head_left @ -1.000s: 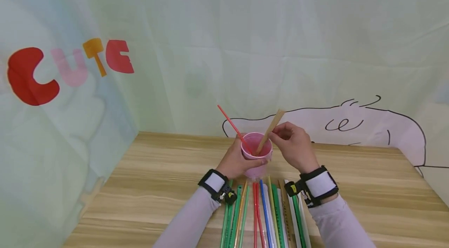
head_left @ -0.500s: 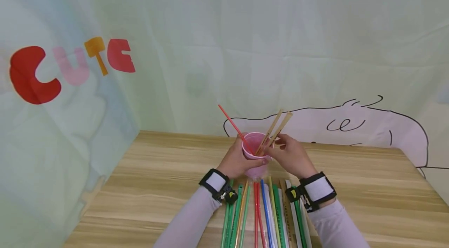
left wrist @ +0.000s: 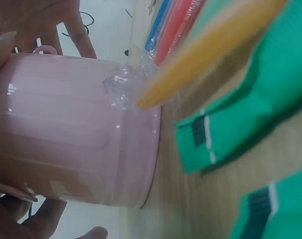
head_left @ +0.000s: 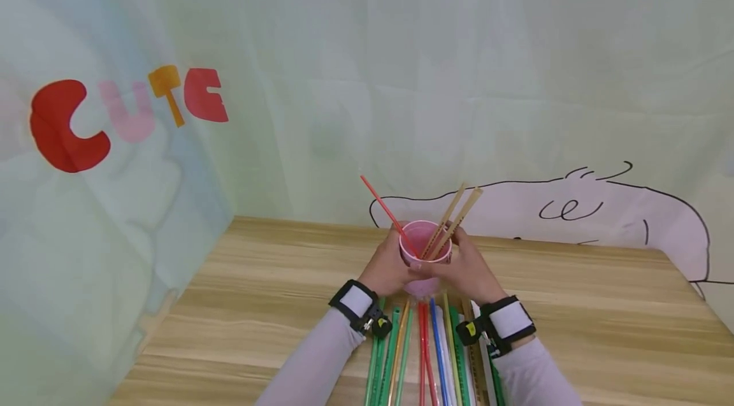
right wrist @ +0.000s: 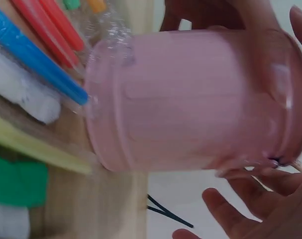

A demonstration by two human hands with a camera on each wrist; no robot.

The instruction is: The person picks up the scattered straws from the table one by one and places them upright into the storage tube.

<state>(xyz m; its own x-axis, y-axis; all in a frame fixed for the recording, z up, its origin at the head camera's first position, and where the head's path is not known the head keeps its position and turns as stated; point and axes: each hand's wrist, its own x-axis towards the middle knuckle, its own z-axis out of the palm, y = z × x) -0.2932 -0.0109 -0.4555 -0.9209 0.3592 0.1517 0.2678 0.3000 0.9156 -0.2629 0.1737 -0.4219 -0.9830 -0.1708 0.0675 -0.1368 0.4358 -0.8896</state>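
Note:
A pink cup [head_left: 421, 282] stands upright between both hands in the head view. My left hand [head_left: 385, 269] grips its left side, thumb across the front just below the rim. From the right, my right hand [head_left: 471, 271] holds the cup as well, its thumb meeting the left one at the front. Leaning left out of the cup is a thin red straw [head_left: 380, 203]. Two brown printed paper-wrapped straws [head_left: 467, 206] lean right. In the left wrist view the cup wall [left wrist: 76, 124] shows, with a small loop [left wrist: 45, 49] on its side.
In front of the cup lies a row of straws: green-wrapped ones [head_left: 390, 355], red ones [head_left: 425, 355], a blue one [head_left: 439, 348] and a yellow one [head_left: 453, 348]. Their ends reach close to the cup base. Behind the wooden table [head_left: 275, 285] hangs a printed curtain [head_left: 321, 106].
The right hand has let go of the brown wrapped straw, which fanned into two leaning in the cup, and moved down onto the cup's right side. The left hand keeps its grip.

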